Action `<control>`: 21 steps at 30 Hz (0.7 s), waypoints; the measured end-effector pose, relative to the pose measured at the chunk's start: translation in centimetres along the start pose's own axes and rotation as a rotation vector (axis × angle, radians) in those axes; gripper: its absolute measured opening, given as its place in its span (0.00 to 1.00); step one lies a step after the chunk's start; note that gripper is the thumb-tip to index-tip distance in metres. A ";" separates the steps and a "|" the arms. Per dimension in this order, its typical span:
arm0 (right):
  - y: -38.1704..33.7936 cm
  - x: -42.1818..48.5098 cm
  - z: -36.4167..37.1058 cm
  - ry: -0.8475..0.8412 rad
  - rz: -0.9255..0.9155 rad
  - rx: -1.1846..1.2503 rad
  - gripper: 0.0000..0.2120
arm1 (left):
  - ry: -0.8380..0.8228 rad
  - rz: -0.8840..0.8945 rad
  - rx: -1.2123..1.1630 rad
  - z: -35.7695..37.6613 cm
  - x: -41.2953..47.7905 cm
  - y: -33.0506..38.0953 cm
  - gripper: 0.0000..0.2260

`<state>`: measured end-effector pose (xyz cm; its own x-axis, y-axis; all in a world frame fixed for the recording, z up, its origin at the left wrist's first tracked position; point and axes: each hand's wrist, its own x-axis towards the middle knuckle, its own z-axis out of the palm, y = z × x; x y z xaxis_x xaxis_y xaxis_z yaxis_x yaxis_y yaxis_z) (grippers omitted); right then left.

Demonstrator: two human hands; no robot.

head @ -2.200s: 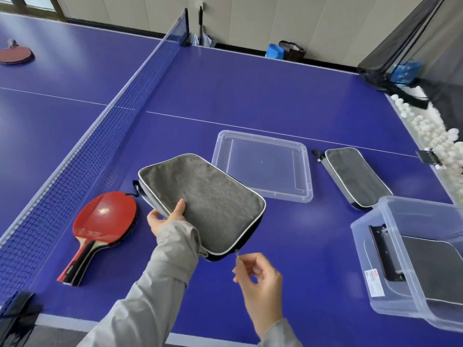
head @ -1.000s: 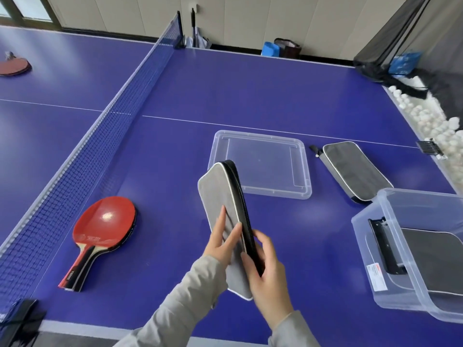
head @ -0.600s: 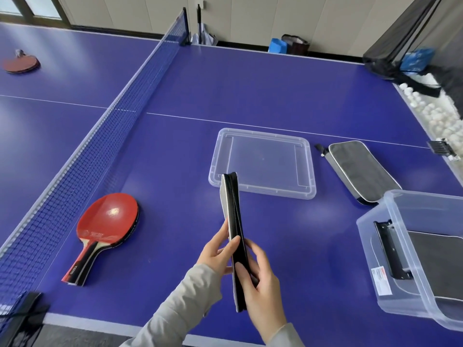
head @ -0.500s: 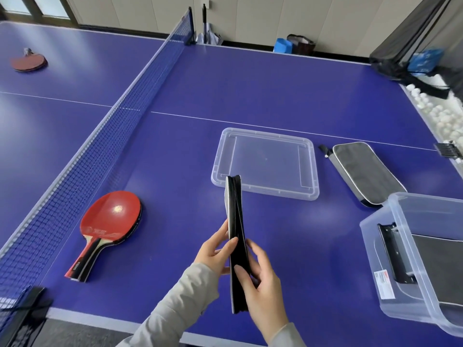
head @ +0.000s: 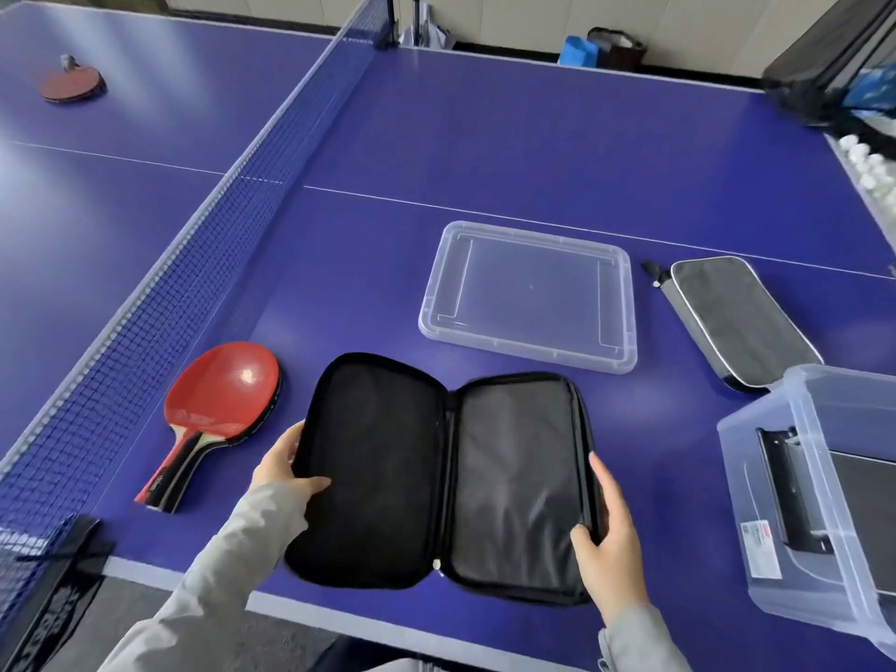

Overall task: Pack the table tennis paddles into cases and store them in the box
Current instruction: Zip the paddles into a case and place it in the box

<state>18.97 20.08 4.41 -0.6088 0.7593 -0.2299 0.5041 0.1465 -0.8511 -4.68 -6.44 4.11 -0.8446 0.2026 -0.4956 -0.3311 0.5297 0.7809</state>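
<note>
A paddle case (head: 436, 472) lies spread open like a book near the table's front edge, its black lining facing up and nothing inside. My left hand (head: 286, 465) grips its left edge, thumb on the lining. My right hand (head: 606, 531) grips its right edge the same way. Left of the case, two stacked paddles (head: 218, 409), the top one red, lie on the table with handles toward me. A zipped grey case (head: 742, 322) lies at the right. The clear plastic box (head: 795, 502) at the far right holds another dark case.
The clear box lid (head: 528, 293) lies flat behind the open case. The net (head: 194, 264) runs along the left. Another paddle (head: 72, 82) lies far left beyond the net. White balls (head: 872, 167) sit past the table's right edge.
The case was flat, then held upright on edge and closed between both hands; now it is spread open flat with one hand on each outer edge.
</note>
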 end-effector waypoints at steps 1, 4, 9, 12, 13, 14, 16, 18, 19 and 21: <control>0.8 0.2 0.3 -0.016 0.001 -0.061 0.37 | 0.041 -0.027 0.036 -0.3 0.7 -0.7 0.33; 2.8 0.6 2.3 -0.089 0.010 -0.216 0.33 | 0.080 -0.026 0.154 -0.3 2.4 -2.1 0.33; 5.1 0.5 5.4 -0.141 0.107 -0.419 0.33 | 0.056 0.061 0.372 0.6 4.4 -4.2 0.40; 5.7 0.2 6.0 -0.123 0.100 -0.563 0.31 | 0.033 0.147 0.647 0.8 4.8 -5.6 0.38; 5.8 0.2 6.0 -0.119 0.091 -0.637 0.30 | 0.051 0.189 0.777 0.8 4.7 -6.2 0.35; 5.8 0.0 6.0 -0.121 0.085 -0.716 0.28 | 0.072 0.231 0.872 0.8 4.5 -6.6 0.32; 5.7 -0.4 6.0 -0.135 0.080 -0.823 0.26 | 0.086 0.285 0.924 0.7 4.2 -7.3 0.27; 5.6 -0.8 6.1 -0.139 0.074 -0.852 0.26 | 0.042 0.291 0.942 0.2 4.4 -7.9 0.27; 5.5 -0.9 6.2 -0.138 0.077 -0.856 0.26 | 0.009 0.294 0.960 -0.1 4.6 -8.1 0.28; 5.3 -1.1 6.4 -0.147 0.093 -0.874 0.28 | -0.025 0.326 1.017 -1.2 4.7 -7.8 0.29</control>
<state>18.45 15.97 -2.89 -0.5843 0.7121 -0.3893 0.8060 0.5654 -0.1754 -6.58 -10.59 -3.82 -0.8165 0.4690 -0.3366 0.4255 0.8830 0.1981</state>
